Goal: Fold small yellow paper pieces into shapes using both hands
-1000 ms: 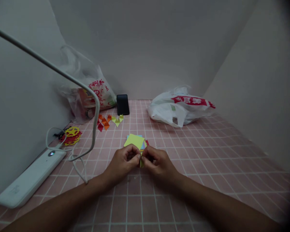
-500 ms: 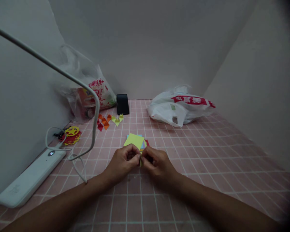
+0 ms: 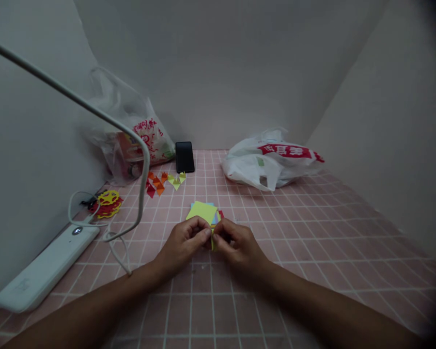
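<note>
A: So what's changing here? Looks like nobody's moving lol

B: Tiny stuff. Compared with half a second ago, the thumb of the left hand [image 3: 183,245] is angling up a bit more, and more of the small yellow piece [image 3: 213,242] is peeking out below the hold. My read: the hold is getting adjusted and the paper is staying in hand, so it's detail work.

A: How's the grip?

B: Both pinching. The left is closing thumb and finger on one side of the piece, the right hand [image 3: 241,245] is doing the same opposite. The fold itself is mostly hiding, so can't tell its shape.

A: And the arms?

B: Forearms [image 3: 105,298] are angling in from both lower corners, hands nearly meeting, knuckles bending outward.

A: Where's the piece sitting?

B: Between the hands, just nearer than the yellow-green sheet [image 3: 202,211], which is lying over other colored papers [image 3: 215,219]. Can't tell if it's touching the desk [image 3: 203,315].
</note>
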Demonstrator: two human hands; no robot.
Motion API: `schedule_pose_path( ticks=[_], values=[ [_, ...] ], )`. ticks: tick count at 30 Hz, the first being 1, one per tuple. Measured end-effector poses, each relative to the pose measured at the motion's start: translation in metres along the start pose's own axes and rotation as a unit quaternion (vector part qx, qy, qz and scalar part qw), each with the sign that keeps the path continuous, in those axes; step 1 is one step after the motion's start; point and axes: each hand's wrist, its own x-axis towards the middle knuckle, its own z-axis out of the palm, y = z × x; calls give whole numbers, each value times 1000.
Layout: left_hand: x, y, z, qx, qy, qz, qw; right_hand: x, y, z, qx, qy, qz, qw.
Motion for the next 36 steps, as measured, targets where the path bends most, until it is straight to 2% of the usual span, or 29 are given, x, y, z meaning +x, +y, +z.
schedule_pose_path(
  ticks=[10, 20, 28, 36],
  values=[
    [0, -1, 0, 10, 10, 3, 1000, 0, 0, 1, -10, -4, -6, 1000],
    [-1, -1, 3, 120, 50, -2, 992, -1, 1, 3, -42, -3, -41, 998],
    [-2, 1, 2, 44, 24, 4, 999, 0, 0, 1, -1, 0, 0, 1000],
    [-1, -1, 2, 95, 44, -4, 994, 0, 0, 2, -13, -6, -31, 999]
  ],
)
